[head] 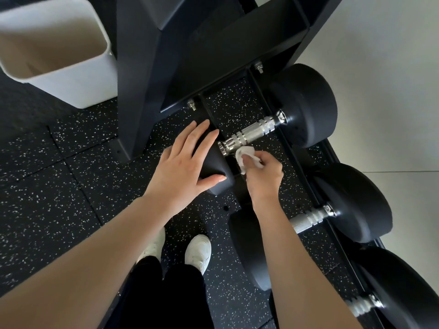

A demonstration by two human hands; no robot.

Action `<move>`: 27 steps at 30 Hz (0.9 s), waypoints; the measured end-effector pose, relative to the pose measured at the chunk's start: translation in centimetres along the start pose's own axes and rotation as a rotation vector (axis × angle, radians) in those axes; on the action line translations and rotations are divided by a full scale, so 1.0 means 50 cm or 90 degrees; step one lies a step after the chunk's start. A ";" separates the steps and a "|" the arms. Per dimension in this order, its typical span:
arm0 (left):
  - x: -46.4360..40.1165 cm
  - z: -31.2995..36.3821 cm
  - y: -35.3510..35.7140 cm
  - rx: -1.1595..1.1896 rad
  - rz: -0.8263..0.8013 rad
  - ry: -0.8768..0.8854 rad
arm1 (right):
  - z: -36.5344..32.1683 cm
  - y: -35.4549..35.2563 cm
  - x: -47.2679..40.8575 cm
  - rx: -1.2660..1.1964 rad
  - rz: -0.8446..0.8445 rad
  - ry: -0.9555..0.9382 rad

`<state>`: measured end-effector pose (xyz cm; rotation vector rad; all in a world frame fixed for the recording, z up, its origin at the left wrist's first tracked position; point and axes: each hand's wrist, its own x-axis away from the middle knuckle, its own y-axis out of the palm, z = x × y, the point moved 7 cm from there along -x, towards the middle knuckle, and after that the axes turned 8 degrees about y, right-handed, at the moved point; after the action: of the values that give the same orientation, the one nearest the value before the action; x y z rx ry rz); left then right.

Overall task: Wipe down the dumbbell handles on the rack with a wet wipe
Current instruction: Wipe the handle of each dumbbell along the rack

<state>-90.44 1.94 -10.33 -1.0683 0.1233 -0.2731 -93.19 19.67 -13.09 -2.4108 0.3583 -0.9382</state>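
Observation:
A black dumbbell with a knurled chrome handle (251,135) lies across the bottom rails of the black rack (213,51). My left hand (185,162) rests flat with straight fingers on the dumbbell's near head (216,172). My right hand (263,176) pinches a crumpled white wet wipe (244,155) against the near end of that handle. A second dumbbell's handle (308,219) lies to the right, partly hidden by my right forearm. A third handle (363,307) shows at the lower right.
A white plastic bin (78,84) stands on the speckled black rubber floor (59,186) left of the rack's upright. A pale wall (392,67) runs behind the rack. My white shoes (197,252) stand close to the rack's base.

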 end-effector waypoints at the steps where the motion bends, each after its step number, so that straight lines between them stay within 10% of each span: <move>1: 0.000 0.003 -0.003 -0.016 -0.007 0.001 | -0.006 -0.009 0.006 -0.003 0.006 -0.006; 27: 0.112 0.157 -0.525 -0.171 -0.103 -0.114 | -0.327 -0.311 0.381 -0.043 -0.007 -0.103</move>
<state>-87.47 -4.83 16.62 -1.3678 -0.0907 -0.3105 -89.78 18.48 16.19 -2.5316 0.3222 -0.7397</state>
